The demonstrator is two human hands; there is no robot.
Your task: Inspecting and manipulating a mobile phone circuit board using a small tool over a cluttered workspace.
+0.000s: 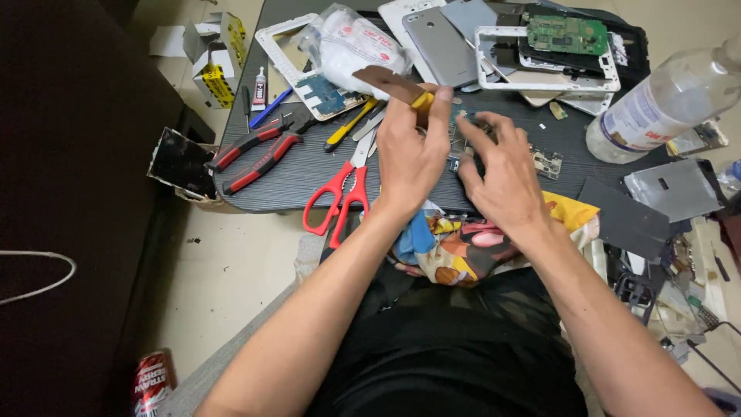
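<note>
The left hand (409, 150) is clenched around a yellow-handled tool (422, 100), thumb and fingers wrapped over the handle; its flat brown blade (384, 79) sticks out up and to the left, above the bench (285, 174). The handle is mostly hidden inside the grip, so only a short yellow stretch shows near the fingertips.

The right hand (502, 166) lies just beside the left, fingers spread and curled down onto a small dark part (465, 127) on the bench. Whether it pinches the part or only presses on it cannot be told, since the fingers cover it.

Just left of the hands lie red-handled scissors (336, 202), a yellow-handled screwdriver (349, 125) and red-and-black pliers (255, 152). Behind the hands sit a white plastic bag (351, 42), a grey phone back (440, 42) and a white phone frame (544, 58) with a green circuit board (567, 35) in it. A clear plastic bottle (664, 96) lies to the right. A colourful cloth (463, 243) hangs under the wrists at the bench edge.
</note>
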